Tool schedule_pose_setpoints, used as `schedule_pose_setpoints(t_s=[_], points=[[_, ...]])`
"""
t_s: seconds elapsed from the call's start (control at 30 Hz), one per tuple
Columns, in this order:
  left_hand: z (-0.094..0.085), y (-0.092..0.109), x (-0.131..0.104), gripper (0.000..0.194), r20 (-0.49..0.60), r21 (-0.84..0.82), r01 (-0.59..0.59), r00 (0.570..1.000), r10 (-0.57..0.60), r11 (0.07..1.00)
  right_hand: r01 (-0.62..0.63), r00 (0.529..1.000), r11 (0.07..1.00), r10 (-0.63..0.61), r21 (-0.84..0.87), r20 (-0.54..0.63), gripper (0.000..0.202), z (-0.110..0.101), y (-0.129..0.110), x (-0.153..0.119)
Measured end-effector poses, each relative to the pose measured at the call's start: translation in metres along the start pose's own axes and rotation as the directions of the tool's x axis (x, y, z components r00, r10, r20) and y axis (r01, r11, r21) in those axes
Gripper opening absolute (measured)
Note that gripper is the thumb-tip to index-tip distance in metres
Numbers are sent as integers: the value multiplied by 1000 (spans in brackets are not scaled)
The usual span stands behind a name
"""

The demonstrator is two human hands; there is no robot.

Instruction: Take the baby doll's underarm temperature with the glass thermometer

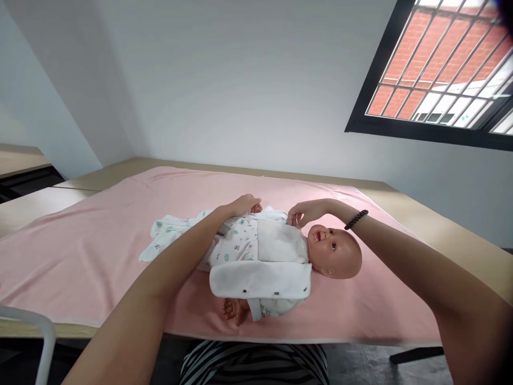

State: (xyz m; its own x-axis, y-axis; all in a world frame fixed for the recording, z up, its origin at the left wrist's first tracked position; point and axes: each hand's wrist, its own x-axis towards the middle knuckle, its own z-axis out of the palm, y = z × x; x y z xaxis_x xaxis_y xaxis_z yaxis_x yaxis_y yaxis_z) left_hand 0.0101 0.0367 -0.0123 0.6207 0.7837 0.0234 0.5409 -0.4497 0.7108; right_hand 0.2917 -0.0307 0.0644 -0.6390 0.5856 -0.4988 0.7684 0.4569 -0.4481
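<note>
A baby doll lies on its back, head to the right, on a pink blanket. It wears white printed trousers and a white baby jacket, whose near front panel is folded open toward me, showing several dark snaps. My left hand is closed at the doll's far hand, beside the sleeve cuff; the exact grip is partly hidden. Over the far shoulder, my right hand has its fingers curled on the jacket's edge, close to the doll's chin. The doll's near hand sticks out of its sleeve.
The blanket covers most of a wooden table set against a grey wall. A barred window is at upper right. At lower left stands a white metal rail. My striped clothing touches the near table edge.
</note>
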Motion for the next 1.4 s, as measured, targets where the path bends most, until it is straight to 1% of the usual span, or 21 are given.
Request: schedule_pose_setpoints(t_s=[0.1,0.17,0.23,0.33,0.4,0.47,0.53,0.57,0.63,0.7,0.77,0.83,0.9,0.97,1.03,1.1,1.17,1.23,1.3,1.4], points=[[-9,4,-15,42,49,6,-8,999,8,1000,-24,1000,1000,24,15,10,58,1,-2,-4],[-14,8,-27,38,91,11,-10,996,9,1000,-32,999,999,32,5,10,66,1,-4,-7],[-16,12,-37,37,121,-1,-25,992,25,1000,-22,1000,999,23,-25,18,60,1,-7,-8],[-16,19,-46,35,160,-9,-84,984,84,996,-2,998,997,6,-80,57,39,3,-11,-9],[-15,22,-48,35,174,16,-103,980,99,995,-2,997,995,10,-100,79,29,4,-13,-9],[-14,23,-49,36,175,43,-101,980,92,994,-9,996,994,19,-108,91,29,3,-14,-10],[-14,24,-49,34,169,53,-89,982,78,995,-30,996,993,39,-110,82,40,-1,-14,-12],[-14,24,-50,34,167,48,-76,984,67,996,-45,997,992,53,-116,62,47,-4,-13,-13],[-13,24,-50,35,163,22,-38,986,34,999,-84,996,987,82,-135,-17,56,-11,-12,-13],[-13,23,-51,38,156,-8,5,988,-3,1000,-120,987,980,101,-156,-124,62,-17,-9,-7],[-13,22,-51,40,146,-26,26,989,-22,999,-141,972,975,103,-174,-209,63,-18,-7,4],[-13,20,-51,42,136,-41,42,990,-36,998,-144,964,970,92,-198,-249,55,-14,-8,20],[-13,19,-53,43,123,-60,59,991,-52,996,-135,962,964,71,-231,-265,40,-7,-14,34],[-13,19,-54,44,110,-70,83,991,-75,994,-131,956,955,50,-265,-291,23,-1,-23,42],[-12,18,-54,46,101,-72,112,989,-104,991,-130,939,948,23,-290,-343,13,2,-34,40],[-12,15,-53,50,117,-77,140,984,-131,987,-117,916,947,-14,-300,-401,10,2,-45,30],[-13,11,-49,57,142,-84,165,978,-152,983,-78,903,952,-58,-296,-425,10,0,-54,15],[-14,6,-46,64,154,-77,184,973,-171,980,-9,914,959,-107,-285,-390,11,0,-57,-1],[-16,2,-43,69,158,-64,199,970,-187,978,86,935,962,-168,-258,-314,10,2,-56,-13],[-19,-2,-42,73,191,-72,220,960,-203,973,186,955,961,-225,-203,-192,12,4,-50,-17]])
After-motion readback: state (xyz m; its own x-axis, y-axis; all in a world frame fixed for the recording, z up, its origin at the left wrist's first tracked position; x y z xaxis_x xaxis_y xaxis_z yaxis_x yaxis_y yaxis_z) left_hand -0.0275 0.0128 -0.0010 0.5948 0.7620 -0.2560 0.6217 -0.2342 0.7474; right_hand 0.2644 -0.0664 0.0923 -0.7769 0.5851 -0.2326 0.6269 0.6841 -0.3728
